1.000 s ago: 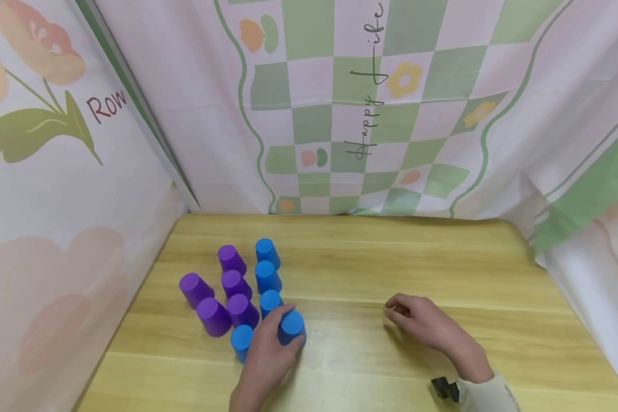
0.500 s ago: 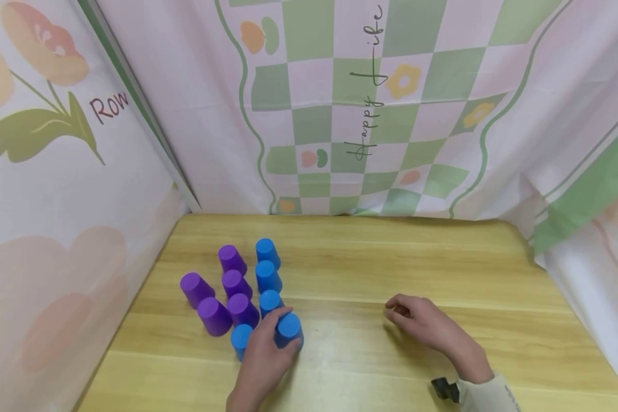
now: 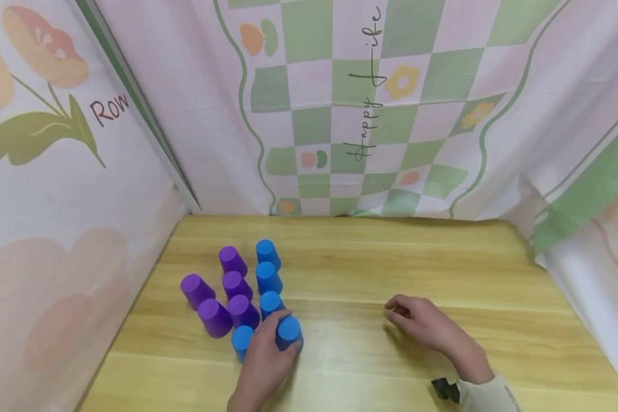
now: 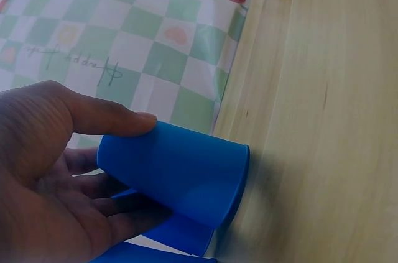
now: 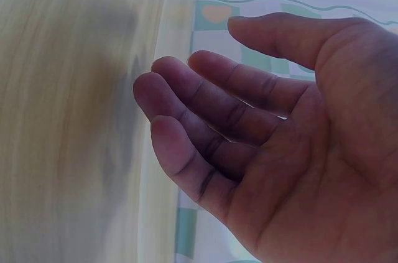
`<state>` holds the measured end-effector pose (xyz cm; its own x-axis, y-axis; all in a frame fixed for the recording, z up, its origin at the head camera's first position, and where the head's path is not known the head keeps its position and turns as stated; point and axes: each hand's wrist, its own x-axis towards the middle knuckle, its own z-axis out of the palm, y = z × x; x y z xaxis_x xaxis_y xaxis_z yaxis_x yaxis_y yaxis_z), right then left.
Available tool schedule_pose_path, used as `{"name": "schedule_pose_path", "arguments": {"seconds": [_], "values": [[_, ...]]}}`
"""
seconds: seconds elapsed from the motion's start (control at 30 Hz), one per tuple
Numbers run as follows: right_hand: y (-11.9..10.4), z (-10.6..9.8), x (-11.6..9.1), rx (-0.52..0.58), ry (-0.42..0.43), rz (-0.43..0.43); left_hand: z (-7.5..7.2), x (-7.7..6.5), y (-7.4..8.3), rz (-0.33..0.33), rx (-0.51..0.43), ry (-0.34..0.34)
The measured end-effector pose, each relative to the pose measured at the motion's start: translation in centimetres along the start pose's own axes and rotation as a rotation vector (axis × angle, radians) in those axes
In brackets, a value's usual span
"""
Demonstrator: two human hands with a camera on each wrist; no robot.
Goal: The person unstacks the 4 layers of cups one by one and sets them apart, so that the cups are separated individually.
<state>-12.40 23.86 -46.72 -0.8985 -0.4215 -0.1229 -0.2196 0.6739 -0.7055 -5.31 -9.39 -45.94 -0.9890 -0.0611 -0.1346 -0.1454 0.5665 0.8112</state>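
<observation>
My left hand (image 3: 268, 353) grips a blue cup (image 3: 289, 333) that stands upside down at the front right of the cup group. In the left wrist view, the thumb lies on one side of this blue cup (image 4: 180, 166) and the fingers are behind it. Right beside it are another blue cup (image 3: 241, 342), partly hidden by the hand, and a blue cup (image 3: 271, 303) just behind. My right hand (image 3: 426, 321) rests over the table to the right, its fingers loosely curled around nothing. Seen from the right wrist, the palm (image 5: 311, 170) holds no object.
Two more blue cups, the farthest one (image 3: 268, 254) at the back, continue the row. Several upside-down purple cups (image 3: 214, 317) stand left of it. A patterned curtain (image 3: 309, 126) borders the wooden table (image 3: 350, 269) behind, and a printed panel (image 3: 46, 206) borders it at left.
My left hand and the gripped blue cup have shifted slightly to the left, closer to the other blue cups. The right hand has stayed still.
</observation>
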Motion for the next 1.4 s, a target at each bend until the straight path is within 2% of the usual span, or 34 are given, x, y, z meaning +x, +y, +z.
{"name": "schedule_pose_path", "arguments": {"seconds": [0.4, 0.73, 1.07, 1.23, 1.4], "values": [[-0.1, 0.1, 0.0, 0.004, 0.011, 0.006, -0.2, 0.1, 0.4, -0.059, -0.016, -0.032], [0.0, 0.1, -0.1, 0.005, 0.009, 0.003, -0.2, 0.1, 0.7, -0.055, 0.0, -0.026], [0.0, 0.3, -0.4, -0.004, 0.027, 0.008, -0.5, -0.1, 0.9, 0.01, -0.002, 0.004], [-0.2, 0.3, -0.4, 0.004, 0.024, 0.013, -0.7, -0.1, 1.4, 0.089, -0.001, 0.044], [-0.4, -0.1, 0.0, -0.03, 0.035, 0.015, -1.0, 0.5, 2.4, 0.212, 0.006, 0.084]]}}
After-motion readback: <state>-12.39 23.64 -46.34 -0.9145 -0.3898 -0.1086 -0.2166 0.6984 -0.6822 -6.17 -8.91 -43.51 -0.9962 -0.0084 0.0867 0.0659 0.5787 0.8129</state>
